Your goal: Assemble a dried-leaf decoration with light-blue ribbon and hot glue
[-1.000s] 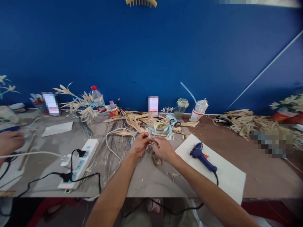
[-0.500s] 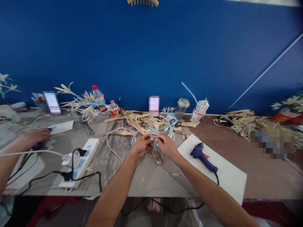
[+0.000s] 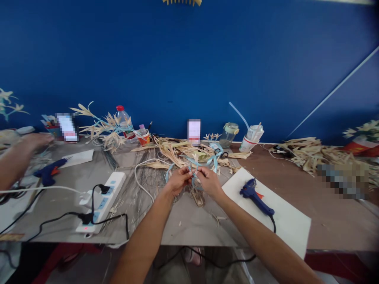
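Observation:
My left hand (image 3: 179,180) and my right hand (image 3: 207,180) meet at the middle of the table, fingertips pinched close together. Between them runs a light blue strip (image 3: 194,182), held by both hands; the exact grip is partly hidden by the fingers. More light blue ribbon (image 3: 211,158) lies just beyond my right hand. Dried corn husks (image 3: 171,152) are heaped behind both hands, and a small brownish husk piece (image 3: 197,197) lies below them. Black-handled scissors (image 3: 220,153) rest at the back, on the right of the heap.
A blue glue gun (image 3: 256,197) lies on a white board (image 3: 291,227) at right. A power strip (image 3: 102,203) with cords is at left. Further left, a co-worker's arm (image 3: 17,161) reaches past another blue glue gun (image 3: 49,172). A phone (image 3: 194,132) stands against the wall.
The co-worker's hand has let go of the left glue gun, which now lies on the table, and moved up and left. My hands stay nearly in place.

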